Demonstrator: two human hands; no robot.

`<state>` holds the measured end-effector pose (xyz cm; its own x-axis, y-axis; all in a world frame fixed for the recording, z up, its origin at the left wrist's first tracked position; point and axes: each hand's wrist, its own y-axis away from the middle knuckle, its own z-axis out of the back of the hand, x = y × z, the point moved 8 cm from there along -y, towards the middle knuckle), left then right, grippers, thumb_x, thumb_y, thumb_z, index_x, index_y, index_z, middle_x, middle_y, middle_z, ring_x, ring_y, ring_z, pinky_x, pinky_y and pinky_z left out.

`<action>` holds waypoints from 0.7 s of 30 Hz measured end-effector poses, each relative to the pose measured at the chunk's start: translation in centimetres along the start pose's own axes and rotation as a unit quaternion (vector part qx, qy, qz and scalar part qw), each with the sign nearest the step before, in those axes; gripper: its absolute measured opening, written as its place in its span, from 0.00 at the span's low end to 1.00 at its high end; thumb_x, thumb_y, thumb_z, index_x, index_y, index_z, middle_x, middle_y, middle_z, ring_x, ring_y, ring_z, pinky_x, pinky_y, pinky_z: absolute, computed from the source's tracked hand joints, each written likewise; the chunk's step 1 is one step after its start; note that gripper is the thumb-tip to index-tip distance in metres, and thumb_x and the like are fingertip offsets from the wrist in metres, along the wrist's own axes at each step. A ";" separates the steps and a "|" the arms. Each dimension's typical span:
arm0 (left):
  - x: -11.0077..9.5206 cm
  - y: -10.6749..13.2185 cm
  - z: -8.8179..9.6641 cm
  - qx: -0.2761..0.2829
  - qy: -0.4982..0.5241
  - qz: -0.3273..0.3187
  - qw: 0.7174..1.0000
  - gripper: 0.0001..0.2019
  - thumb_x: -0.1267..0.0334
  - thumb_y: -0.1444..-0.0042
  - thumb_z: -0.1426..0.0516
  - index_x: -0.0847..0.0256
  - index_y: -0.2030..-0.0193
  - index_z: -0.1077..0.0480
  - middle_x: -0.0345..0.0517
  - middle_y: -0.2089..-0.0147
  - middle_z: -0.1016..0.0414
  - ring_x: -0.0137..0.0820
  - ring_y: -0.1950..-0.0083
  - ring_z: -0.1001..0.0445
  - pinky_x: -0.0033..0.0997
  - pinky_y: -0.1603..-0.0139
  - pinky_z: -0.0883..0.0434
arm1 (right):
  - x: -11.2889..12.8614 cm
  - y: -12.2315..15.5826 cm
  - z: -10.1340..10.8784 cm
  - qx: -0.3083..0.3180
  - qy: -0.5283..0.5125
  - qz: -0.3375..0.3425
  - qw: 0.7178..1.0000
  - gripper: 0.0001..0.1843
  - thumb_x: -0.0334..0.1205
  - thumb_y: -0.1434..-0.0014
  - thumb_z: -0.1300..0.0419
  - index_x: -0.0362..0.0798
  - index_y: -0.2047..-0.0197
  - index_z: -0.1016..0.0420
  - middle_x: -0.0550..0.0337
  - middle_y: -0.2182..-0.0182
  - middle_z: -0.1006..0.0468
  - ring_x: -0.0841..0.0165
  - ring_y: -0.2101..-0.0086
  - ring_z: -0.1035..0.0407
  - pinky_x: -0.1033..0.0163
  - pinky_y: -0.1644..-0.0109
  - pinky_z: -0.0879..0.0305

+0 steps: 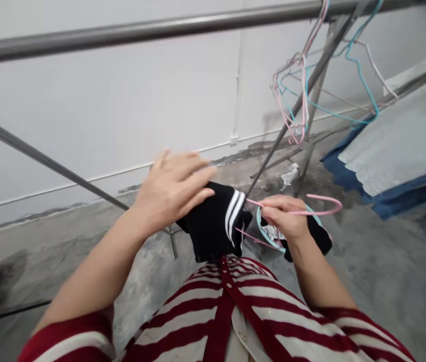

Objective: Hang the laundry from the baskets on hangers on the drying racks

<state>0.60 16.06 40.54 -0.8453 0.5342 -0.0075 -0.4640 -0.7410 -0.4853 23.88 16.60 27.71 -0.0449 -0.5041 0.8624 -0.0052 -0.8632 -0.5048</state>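
Note:
A pink wire hanger [322, 206] is gripped near its neck by my right hand [286, 216], its hook pointing right. The hanger's other end reaches into a black garment [213, 221] with two white stripes along its edge. Over the garment's upper left part, my left hand [177, 188] has its fingers stretched out, slightly blurred. Whether its fingertips touch the cloth I cannot tell. Behind my right hand, a light blue basket [260, 223] on the floor holds black and patterned cloth, partly hidden by my wrist.
A metal rail [141, 32] runs across the top. Several pink and blue hangers [303, 95] hang from the rack at the right. Farther right hangs a pale and blue cloth [405, 136]. A white scrap [290, 175] lies by the rack's leg, near the white wall [122, 100].

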 end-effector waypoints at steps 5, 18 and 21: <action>-1.4 -1.4 -6.4 0.216 -0.042 -0.060 0.974 0.18 0.47 0.41 0.52 0.56 0.69 0.30 0.40 0.72 0.27 0.29 0.66 0.28 0.25 0.66 0.38 | -0.1 -3.1 -0.2 0.068 0.121 0.032 0.990 0.08 0.42 0.49 0.36 0.48 0.66 0.22 0.60 0.72 0.23 0.72 0.71 0.31 0.65 0.64 0.33; 4.3 1.4 -0.9 0.077 0.043 0.113 0.990 0.17 0.48 0.45 0.46 0.59 0.72 0.28 0.33 0.80 0.36 0.20 0.76 0.41 0.20 0.73 0.42 | -22.6 4.6 -3.3 0.015 0.148 -0.218 0.965 0.26 0.48 0.51 0.40 0.45 0.50 0.32 0.49 0.58 0.24 0.63 0.62 0.29 0.58 0.57 0.34; 3.7 2.4 -0.3 0.099 0.069 0.071 0.990 0.19 0.45 0.46 0.47 0.59 0.73 0.27 0.34 0.82 0.37 0.20 0.78 0.42 0.20 0.75 0.43 | -21.8 4.6 -12.6 0.218 0.134 -0.130 0.958 0.26 0.40 0.53 0.38 0.49 0.48 0.30 0.52 0.50 0.26 0.60 0.52 0.33 0.56 0.48 0.38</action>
<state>-3.52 16.39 39.11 -0.8683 0.4587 -0.1889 -0.3968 -0.8708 -0.2904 12.29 23.95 6.08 -0.3543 -0.2966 0.8869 0.3643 -0.9172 -0.1613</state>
